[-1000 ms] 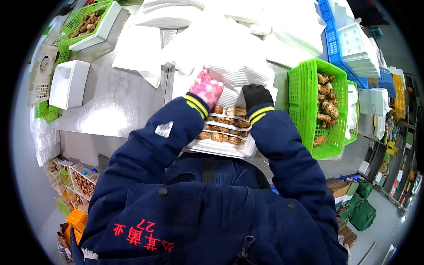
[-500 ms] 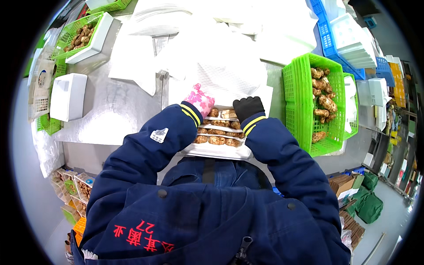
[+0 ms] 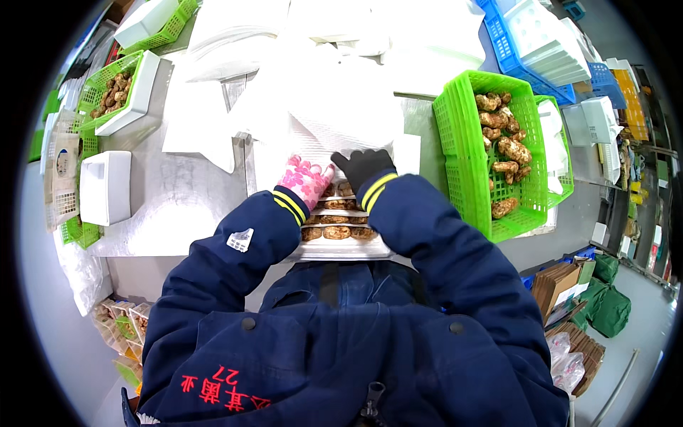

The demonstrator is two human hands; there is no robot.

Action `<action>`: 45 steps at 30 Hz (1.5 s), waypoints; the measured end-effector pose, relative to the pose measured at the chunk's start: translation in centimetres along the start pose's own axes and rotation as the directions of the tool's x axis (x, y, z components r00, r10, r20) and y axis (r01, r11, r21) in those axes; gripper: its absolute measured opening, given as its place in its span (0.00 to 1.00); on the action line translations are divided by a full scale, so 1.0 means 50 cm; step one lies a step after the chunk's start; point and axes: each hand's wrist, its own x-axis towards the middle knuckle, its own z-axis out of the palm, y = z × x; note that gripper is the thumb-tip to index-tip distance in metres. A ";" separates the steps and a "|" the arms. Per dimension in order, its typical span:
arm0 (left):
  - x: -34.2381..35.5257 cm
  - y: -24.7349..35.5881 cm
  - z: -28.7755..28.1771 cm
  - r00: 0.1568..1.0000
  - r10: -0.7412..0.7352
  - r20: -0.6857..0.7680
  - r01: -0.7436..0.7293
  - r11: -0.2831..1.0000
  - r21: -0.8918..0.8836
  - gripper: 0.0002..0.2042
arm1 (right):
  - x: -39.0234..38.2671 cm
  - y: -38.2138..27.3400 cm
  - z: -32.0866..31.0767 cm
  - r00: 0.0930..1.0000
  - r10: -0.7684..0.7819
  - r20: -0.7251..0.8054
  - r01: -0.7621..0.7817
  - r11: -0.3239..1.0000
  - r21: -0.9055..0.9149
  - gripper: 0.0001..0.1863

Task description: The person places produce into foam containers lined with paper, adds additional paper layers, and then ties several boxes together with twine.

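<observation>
A white tray (image 3: pixel 334 250) lies in front of me, holding rows of brown-and-white mushrooms (image 3: pixel 336 233) parted by white strips. Beyond the farthest row spreads a thin white ribbed sheet (image 3: pixel 327 135). My left hand (image 3: pixel 306 181), in a pink flowered glove, rests at the far left corner of the rows beside the sheet's near edge, fingers partly spread. Opposite it, my right hand (image 3: pixel 366 169), in a black glove, is over the far right end of the rows. Its thumb stretches toward the left hand, with the fingers apart. Both hands partly cover the farthest mushrooms.
Right of the tray stands a green basket (image 3: pixel 455 135) with more mushrooms, beside a blue crate (image 3: pixel 526 64) of white foam trays. At left are a white foam box (image 3: pixel 105 188) and a green basket of mushrooms (image 3: pixel 112 92). White sheets (image 3: pixel 235 32) cover the table's far part.
My right hand has moved left toward the left hand, and its closed fingers have opened out. The left hand's fingers have loosened. The whole view has shifted slightly.
</observation>
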 end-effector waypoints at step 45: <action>-0.045 -0.013 0.030 0.863 -0.137 -0.486 -0.047 0.937 -0.347 0.23 | -0.336 0.406 0.114 0.875 0.474 -0.100 -0.466 0.880 0.095 0.25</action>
